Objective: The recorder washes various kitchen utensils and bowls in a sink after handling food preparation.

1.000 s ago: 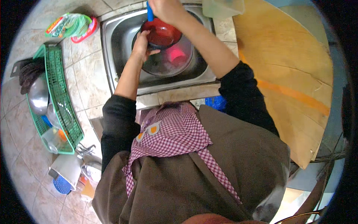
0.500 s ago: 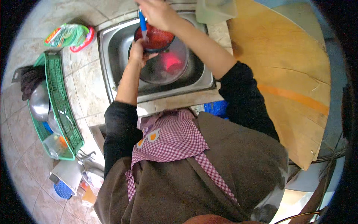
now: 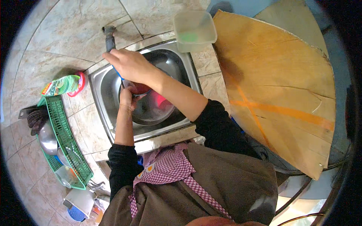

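In the sink [image 3: 190, 69], my left hand [image 3: 127, 99] grips the near-left edge of a red bowl [image 3: 140, 89] with a dark rim. My right hand [image 3: 132, 67] is closed over the tap [image 3: 110, 42], its fingers curled where the grey pipe ends. Below these fingers shows the tap's narrow blue spout [image 3: 120, 76], pointing down at the bowl. My right hand and forearm cover much of the bowl. Beneath it, a round see-through basin [image 3: 145, 118] sits in the sink with a bright pink thing [image 3: 162, 101] in it, its kind unclear.
Left of the sink stand a green-and-pink package [image 3: 66, 86] and a green dish rack [image 3: 62, 128] with metal bowls. A translucent tub [image 3: 196, 28] stands at the sink's far right corner. A large cardboard sheet [image 3: 286, 86] lies to the right.
The view has shifted, bringing the wall pipe and the whole translucent tub into sight. My right hand is lower over the spout and hides more of the bowl. My left hand keeps its grip.
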### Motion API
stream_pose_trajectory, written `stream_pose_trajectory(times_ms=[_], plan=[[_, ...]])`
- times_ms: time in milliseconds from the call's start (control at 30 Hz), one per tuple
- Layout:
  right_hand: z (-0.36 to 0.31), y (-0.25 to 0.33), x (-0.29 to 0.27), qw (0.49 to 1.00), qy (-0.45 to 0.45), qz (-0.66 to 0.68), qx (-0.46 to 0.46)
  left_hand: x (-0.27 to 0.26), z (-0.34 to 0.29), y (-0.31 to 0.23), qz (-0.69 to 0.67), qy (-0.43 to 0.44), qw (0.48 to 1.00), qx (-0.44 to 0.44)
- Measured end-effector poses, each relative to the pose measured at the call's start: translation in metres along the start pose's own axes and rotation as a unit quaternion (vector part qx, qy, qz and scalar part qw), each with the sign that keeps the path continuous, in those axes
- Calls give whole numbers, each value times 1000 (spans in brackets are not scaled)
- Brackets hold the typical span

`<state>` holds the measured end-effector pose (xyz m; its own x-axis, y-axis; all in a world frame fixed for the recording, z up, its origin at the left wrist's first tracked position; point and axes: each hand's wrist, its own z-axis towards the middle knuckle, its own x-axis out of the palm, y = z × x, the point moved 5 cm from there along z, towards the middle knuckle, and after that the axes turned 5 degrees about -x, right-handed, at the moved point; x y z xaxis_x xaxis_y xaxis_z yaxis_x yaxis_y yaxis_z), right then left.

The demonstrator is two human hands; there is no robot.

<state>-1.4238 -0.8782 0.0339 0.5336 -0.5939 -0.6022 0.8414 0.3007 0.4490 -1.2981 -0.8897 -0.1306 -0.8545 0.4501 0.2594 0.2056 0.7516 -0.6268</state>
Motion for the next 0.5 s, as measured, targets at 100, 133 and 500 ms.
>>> stream_pose_trajectory(times_ms=[100,133,500], plan=[[3,4,-4,1000,7,8,8,-16,15,9,-42,3,999,-33],[3,4,-5,1000,12,12,15,-19,17,10,-44,4,998,-37],[-82,-70,-138,905,-230,-314,173,-19,-23,-12,-6,-79,991,109]])
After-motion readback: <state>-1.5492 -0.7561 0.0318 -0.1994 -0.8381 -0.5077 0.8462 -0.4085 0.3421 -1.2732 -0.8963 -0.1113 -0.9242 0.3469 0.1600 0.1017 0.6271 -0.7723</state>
